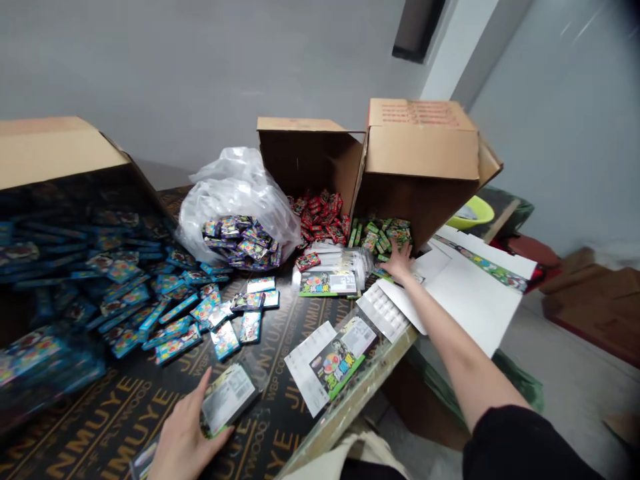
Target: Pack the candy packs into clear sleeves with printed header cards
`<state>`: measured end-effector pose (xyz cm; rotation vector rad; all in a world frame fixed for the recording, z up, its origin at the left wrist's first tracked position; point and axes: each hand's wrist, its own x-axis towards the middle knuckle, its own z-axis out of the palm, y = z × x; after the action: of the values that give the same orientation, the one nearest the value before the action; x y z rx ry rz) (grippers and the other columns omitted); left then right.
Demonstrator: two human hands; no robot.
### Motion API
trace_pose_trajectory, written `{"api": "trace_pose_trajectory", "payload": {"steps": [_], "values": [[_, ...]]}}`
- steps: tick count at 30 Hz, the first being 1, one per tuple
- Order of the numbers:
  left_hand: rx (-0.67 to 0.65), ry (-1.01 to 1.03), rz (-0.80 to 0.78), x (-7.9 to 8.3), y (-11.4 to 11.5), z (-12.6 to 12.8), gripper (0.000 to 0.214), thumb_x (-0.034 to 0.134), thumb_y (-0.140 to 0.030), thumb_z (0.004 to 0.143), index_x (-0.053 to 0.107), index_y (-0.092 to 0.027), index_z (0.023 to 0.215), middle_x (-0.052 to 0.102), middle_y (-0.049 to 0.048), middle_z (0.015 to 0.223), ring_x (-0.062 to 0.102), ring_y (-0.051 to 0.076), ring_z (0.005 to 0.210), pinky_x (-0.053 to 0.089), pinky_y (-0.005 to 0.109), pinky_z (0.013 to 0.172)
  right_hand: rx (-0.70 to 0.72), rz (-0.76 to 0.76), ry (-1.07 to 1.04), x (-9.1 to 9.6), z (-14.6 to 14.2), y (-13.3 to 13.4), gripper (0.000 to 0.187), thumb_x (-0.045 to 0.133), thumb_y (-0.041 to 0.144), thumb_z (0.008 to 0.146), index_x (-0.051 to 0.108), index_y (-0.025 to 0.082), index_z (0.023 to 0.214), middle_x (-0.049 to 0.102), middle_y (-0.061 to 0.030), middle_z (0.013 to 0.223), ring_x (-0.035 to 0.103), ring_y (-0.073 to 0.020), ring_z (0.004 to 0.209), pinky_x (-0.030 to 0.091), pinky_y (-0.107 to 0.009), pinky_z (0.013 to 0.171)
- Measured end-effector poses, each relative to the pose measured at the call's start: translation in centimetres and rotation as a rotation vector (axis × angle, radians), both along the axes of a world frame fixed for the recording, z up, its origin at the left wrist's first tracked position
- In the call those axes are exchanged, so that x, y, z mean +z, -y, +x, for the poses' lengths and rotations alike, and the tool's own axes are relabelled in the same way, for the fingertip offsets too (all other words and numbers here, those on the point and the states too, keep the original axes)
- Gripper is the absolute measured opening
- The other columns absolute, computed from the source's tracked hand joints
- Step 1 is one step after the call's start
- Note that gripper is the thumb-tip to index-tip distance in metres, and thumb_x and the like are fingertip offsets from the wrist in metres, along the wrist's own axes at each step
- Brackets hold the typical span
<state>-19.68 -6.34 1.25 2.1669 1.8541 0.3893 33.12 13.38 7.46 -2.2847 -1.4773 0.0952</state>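
Observation:
My left hand (pixel 185 427) is closed around the near edge of a small packet (pixel 229 398) in clear plastic, its pale printed label facing up, just over the dark plywood. Further off, my right hand (pixel 399 261) reaches to the mouth of a cardboard box, fingers apart on the small green candy boxes (pixel 383 235). Between the hands lie a flat printed packet (pixel 340 360) on white paper and a clear bag of white pieces (pixel 384 308). Just left of my right hand is a stack of clear printed sleeves (pixel 327 282), with a red candy box (pixel 307 261) on top.
Blue candy boxes (pixel 175 327) spill from a large carton (pixel 60 150) at left. A plastic bag (pixel 235 187) holds purple boxes (pixel 245 240). Red boxes (pixel 325 213) fill the middle carton (pixel 310 150). White card sheets (pixel 465 293) overhang the table's right edge.

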Motion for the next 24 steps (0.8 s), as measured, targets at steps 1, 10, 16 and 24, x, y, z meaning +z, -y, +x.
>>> {"api": "trace_pose_trajectory", "payload": {"steps": [1,10,16,24], "values": [[-0.006,-0.003,0.007,-0.1,0.1,0.0,0.086,0.059,-0.039,0.065,0.016,-0.018,0.137,0.058,0.0096,0.104,0.057,0.028,0.095,0.044,0.041,0.084,0.020,-0.017,-0.017,0.1,0.6,-0.6,0.083,0.064,0.022,0.062,0.027,0.016,0.135,0.006,-0.0238,0.143,0.019,-0.0408,0.127,0.027,-0.052,0.091],[-0.015,-0.006,0.056,-0.4,0.9,0.1,0.083,0.058,-0.036,0.068,0.015,-0.021,0.138,0.056,0.0090,0.107,0.055,0.026,0.096,0.044,0.039,0.085,0.195,0.170,-0.197,3.6,0.1,-3.0,0.048,0.045,0.014,0.072,0.052,0.011,0.120,0.057,-0.0172,0.115,0.054,-0.0290,0.102,0.037,-0.042,0.089],[0.042,0.064,-0.016,0.9,0.4,0.6,0.082,0.064,-0.037,0.062,0.029,-0.021,0.134,0.056,0.0090,0.108,0.052,0.029,0.101,0.039,0.044,0.089,0.521,0.285,-0.627,3.0,-8.6,0.7,0.051,0.056,0.029,0.071,0.049,0.021,0.121,0.054,-0.0056,0.122,0.053,-0.0216,0.106,0.046,-0.035,0.085],[0.377,1.152,-0.257,7.0,-3.2,7.7,0.054,0.066,-0.041,0.066,0.055,-0.014,0.112,0.064,0.0106,0.099,0.060,0.021,0.091,0.045,0.034,0.082,0.870,-0.100,-1.433,0.6,-24.1,7.6,0.056,0.061,0.034,0.072,0.042,0.031,0.124,0.050,-0.0026,0.126,0.058,-0.0236,0.099,0.051,-0.039,0.079]]}}
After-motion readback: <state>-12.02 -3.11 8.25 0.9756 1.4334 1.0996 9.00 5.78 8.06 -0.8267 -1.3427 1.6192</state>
